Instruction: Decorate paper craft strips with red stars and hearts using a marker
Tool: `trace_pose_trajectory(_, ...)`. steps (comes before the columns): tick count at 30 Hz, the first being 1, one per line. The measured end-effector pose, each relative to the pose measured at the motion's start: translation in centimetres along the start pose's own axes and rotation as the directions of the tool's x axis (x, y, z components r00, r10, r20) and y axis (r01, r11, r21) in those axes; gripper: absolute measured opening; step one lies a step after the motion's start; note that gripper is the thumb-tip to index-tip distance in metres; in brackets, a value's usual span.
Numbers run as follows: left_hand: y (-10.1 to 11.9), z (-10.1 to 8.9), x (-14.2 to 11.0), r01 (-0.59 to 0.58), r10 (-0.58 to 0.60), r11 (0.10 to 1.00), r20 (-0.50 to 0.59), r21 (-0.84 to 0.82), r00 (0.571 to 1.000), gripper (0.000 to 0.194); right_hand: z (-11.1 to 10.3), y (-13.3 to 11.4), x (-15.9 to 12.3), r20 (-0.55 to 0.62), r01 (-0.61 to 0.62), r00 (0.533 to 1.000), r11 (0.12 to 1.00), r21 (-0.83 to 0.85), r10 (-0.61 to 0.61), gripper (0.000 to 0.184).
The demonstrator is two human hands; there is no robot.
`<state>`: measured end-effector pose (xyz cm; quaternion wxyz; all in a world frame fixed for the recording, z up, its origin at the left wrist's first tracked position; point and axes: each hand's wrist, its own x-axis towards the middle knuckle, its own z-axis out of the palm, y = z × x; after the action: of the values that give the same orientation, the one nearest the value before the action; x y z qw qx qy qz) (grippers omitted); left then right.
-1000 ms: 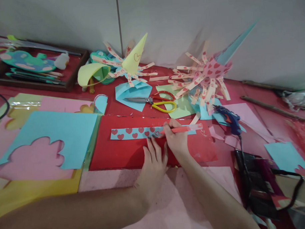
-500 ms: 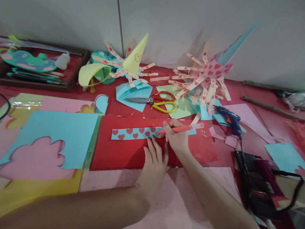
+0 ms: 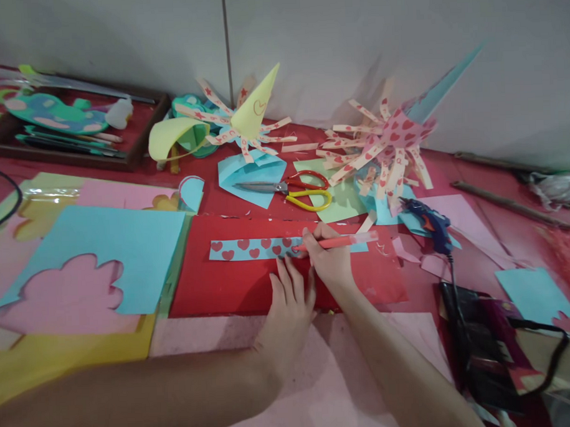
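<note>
A blue paper strip (image 3: 249, 244) with several red hearts drawn along it lies across a red board (image 3: 213, 291). My left hand (image 3: 290, 294) rests flat, fingers spread, with its fingertips at the strip's lower edge. Pinched in my right hand (image 3: 331, 258) is a red pen (image 3: 344, 240), held low and slanted. Its tip touches the strip just right of the finished hearts, at a heart outline. My right hand covers part of the strip, and the strip's plain right end shows beyond it.
Scissors (image 3: 286, 187) lie behind the board. Two paper cone figures, one yellow (image 3: 257, 108) and one pink-and-blue (image 3: 403, 128), stand by the wall. On the right are a glue gun (image 3: 432, 224) and a black wallet-like item (image 3: 457, 319). Blue paper (image 3: 112, 232) and a brown tray (image 3: 146, 125) are left.
The red pen has shifted slightly, and the heart outline under its tip looks a bit more filled. My left hand stays in place on the strip.
</note>
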<state>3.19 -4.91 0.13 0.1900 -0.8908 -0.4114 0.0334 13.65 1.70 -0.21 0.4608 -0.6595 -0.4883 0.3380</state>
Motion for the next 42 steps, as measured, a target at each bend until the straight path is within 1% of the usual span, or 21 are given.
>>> trace_pose_trajectory(4,0.06,-0.07,-0.11,-0.004,0.004,1.000,0.015,0.014,1.000,0.057,0.02,-0.06,0.06,-0.023,0.005,1.000,1.000,-0.004,-0.006,0.031)
trace_pose_trajectory(8,0.06,-0.13,-0.15,-0.010,0.010,1.000,0.013,-0.004,1.000,0.057,-0.04,-0.05,0.05,-0.049,-0.035,0.998,0.998,0.043,0.037,0.030)
trace_pose_trajectory(12,0.08,-0.08,-0.16,-0.006,0.006,1.000,0.021,-0.028,1.000,0.057,-0.15,-0.03,0.06,-0.034,-0.062,0.997,0.995,0.083,0.065,0.032)
trace_pose_trajectory(19,0.05,-0.01,-0.09,0.008,-0.006,0.996,0.021,-0.084,1.000,0.056,0.00,0.20,-0.09,-0.003,-0.020,1.000,1.000,0.024,0.020,0.033)
trace_pose_trajectory(25,0.03,-0.09,-0.04,-0.002,0.003,0.998,0.013,-0.055,1.000,0.056,0.03,-0.01,-0.12,-0.022,-0.003,1.000,1.000,-0.030,0.003,0.031)
trace_pose_trajectory(30,0.05,-0.10,-0.06,0.000,0.001,0.999,0.015,-0.050,1.000,0.056,0.08,-0.20,-0.09,-0.032,-0.010,0.999,1.000,-0.013,0.010,0.031)
trace_pose_trajectory(37,0.09,-0.22,-0.15,0.002,0.001,0.998,0.051,-0.061,0.999,0.054,-0.05,0.07,-0.11,-0.018,-0.031,0.999,0.999,0.024,0.031,0.033)
trace_pose_trajectory(42,0.10,-0.08,-0.09,0.007,-0.003,0.995,0.039,-0.103,0.999,0.054,0.01,0.02,-0.04,-0.013,-0.006,1.000,1.000,0.012,0.006,0.033)
